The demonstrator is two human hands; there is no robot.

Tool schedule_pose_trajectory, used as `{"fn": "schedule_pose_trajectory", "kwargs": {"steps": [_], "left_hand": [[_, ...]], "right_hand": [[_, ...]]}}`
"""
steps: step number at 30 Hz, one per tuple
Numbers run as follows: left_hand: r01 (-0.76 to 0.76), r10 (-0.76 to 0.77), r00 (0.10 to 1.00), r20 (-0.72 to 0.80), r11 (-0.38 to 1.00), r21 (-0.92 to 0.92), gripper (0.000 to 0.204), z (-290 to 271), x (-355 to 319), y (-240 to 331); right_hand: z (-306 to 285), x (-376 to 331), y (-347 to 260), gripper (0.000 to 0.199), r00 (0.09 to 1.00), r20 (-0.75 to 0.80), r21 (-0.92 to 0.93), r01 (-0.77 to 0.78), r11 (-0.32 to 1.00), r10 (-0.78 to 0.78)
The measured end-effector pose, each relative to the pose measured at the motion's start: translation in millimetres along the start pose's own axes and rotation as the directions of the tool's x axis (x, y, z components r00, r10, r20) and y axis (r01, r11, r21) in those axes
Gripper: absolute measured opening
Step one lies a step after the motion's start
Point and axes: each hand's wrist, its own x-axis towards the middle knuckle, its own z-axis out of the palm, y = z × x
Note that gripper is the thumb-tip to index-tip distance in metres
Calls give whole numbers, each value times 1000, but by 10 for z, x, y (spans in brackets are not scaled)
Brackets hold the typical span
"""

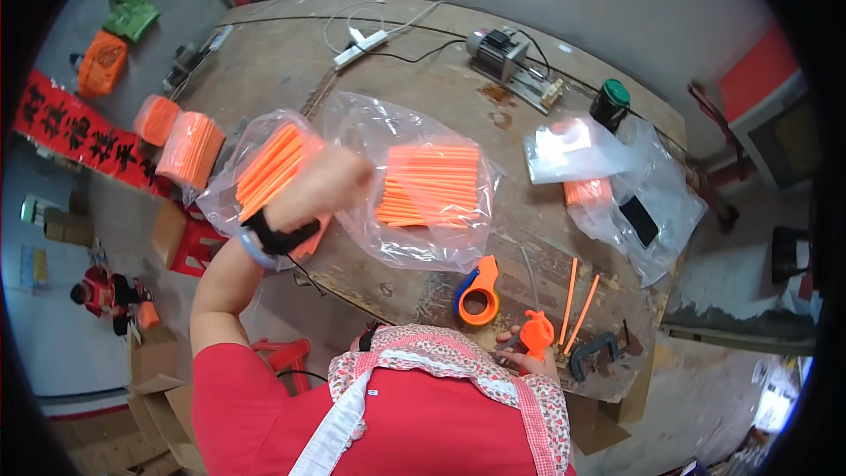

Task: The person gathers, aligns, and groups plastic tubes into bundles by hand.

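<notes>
My left hand (337, 178) is smeared by motion above the table, between two clear plastic bags of orange sticks. Its fingers cannot be made out. Under and beside it, one bag holds slanted orange sticks (280, 167); in the other, a stack of orange sticks (432, 185) lies crosswise. Near the table's front edge, my right hand (536, 361) is closed on a rounded orange plastic piece (536, 331). Two loose orange sticks (569, 300) lie just right of that piece. An orange and blue tape dispenser (480, 286) sits to its left.
A dark clamp (595, 354) is at the front right edge. Farther back are a motor (500, 55), a white power strip (359, 49) with cables, and a dark jar with a green lid (610, 104). A black phone (639, 220) lies on plastic at right. Wrapped orange bundles (189, 148) stand left.
</notes>
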Motion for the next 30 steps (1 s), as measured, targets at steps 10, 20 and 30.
{"fn": "schedule_pose_trajectory", "kwargs": {"steps": [10,20,30], "left_hand": [[-224,225,974,10,963,152,46,1967,1471,-163],[-288,300,952,-65,946,145,63,2021,1941,-188],[-251,251,968,20,957,145,52,1431,2152,-128]], "right_hand": [[-88,-29,-63,49,987,101,-24,131,991,-128],[-200,183,205,37,980,42,-147,196,969,-192],[-230,166,159,39,985,130,-234,145,961,-117]]}}
